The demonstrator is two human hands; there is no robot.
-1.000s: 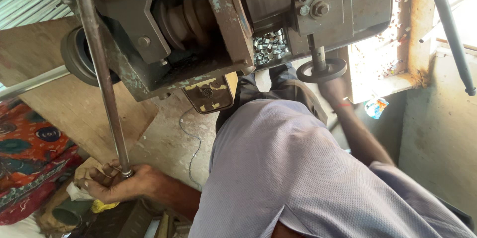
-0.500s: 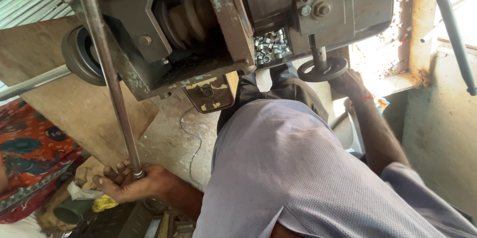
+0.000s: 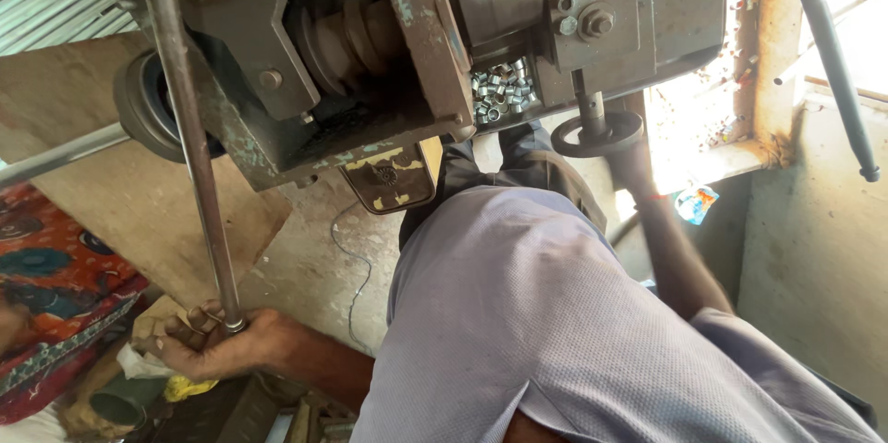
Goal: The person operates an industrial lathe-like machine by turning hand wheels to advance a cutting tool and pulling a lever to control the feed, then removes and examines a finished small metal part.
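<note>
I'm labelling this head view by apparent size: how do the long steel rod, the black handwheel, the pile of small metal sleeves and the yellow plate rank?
1. long steel rod
2. black handwheel
3. yellow plate, looks close to the handwheel, so unsure
4. pile of small metal sleeves

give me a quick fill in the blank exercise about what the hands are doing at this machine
1. The left hand grips the lower end of a long metal ____.
2. The right hand reaches to a small round ____ on the machine.
3. A heap of small shiny metal ____ lies in the machine's tray.
4. The person's shirt is pale ____.

Missing words: rod; handwheel; rings; purple
</note>
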